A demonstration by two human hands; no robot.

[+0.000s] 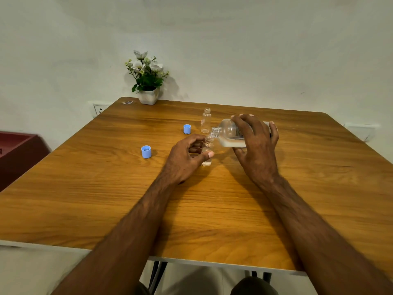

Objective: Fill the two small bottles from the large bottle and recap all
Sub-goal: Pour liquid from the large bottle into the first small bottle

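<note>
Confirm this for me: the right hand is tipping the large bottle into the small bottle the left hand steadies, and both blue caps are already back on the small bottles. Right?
Not quite. In the head view both blue caps, one and the other, lie loose on the table. The rest holds: the right hand tips the large bottle into the small bottle steadied by the left hand. The second small bottle stands open too.

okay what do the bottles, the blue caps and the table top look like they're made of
Large bottle, tipped in the right hand: clear and see-through with a paper label; plastic or glass, can't tell.
Small bottles and: same clear look, threaded necks.
Blue caps and: matte, ribbed, likely moulded plastic.
Table: wood-grain top with soft sheen and pale edge, probably laminate.
</note>
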